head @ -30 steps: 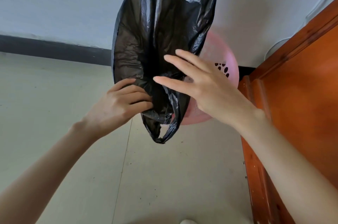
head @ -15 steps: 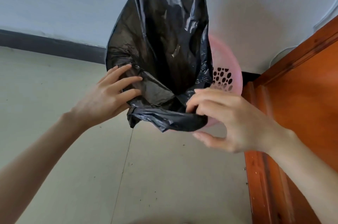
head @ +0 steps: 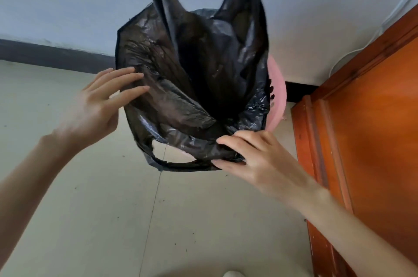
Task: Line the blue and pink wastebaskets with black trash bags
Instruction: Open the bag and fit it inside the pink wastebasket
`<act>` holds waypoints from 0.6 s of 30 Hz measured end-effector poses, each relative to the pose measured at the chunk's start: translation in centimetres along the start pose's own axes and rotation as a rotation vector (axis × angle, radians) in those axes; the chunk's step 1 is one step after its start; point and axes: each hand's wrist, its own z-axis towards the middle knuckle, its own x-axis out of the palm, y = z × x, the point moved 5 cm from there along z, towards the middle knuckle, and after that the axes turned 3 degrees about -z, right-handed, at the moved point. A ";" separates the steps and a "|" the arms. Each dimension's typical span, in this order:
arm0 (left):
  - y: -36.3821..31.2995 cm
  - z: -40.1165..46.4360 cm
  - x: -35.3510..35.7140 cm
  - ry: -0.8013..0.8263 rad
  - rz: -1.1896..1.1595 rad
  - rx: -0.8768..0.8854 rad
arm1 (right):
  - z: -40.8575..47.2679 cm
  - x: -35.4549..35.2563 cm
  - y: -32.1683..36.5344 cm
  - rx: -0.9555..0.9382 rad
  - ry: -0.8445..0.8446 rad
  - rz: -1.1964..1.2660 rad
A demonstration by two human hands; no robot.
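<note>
- Head view: the black trash bag hung open over the pink wastebasket, hiding most of it; no blue wastebasket showed.
- The right hand had fingers pinched on the bag's near handle and rim.
- The left hand lay fingers apart, flat against the bag's side.
- Advice: spread the mouth wide before folding it over the rim.
- The wooden door crowded the right; the floor left stood open.
</note>
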 end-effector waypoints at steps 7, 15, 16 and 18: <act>-9.5 1.2 2.6 0.052 -0.146 0.237 | 2.5 0.3 1.9 0.088 -0.218 0.167; -8.1 0.7 2.0 0.039 -0.019 0.240 | 3.0 -0.6 -1.6 0.062 0.048 0.186; -7.6 0.6 1.8 0.042 -0.009 0.222 | 3.4 -0.5 -2.0 0.055 0.068 0.168; -6.2 0.1 1.3 0.057 0.007 0.178 | 4.1 -0.5 -2.7 0.068 0.091 0.171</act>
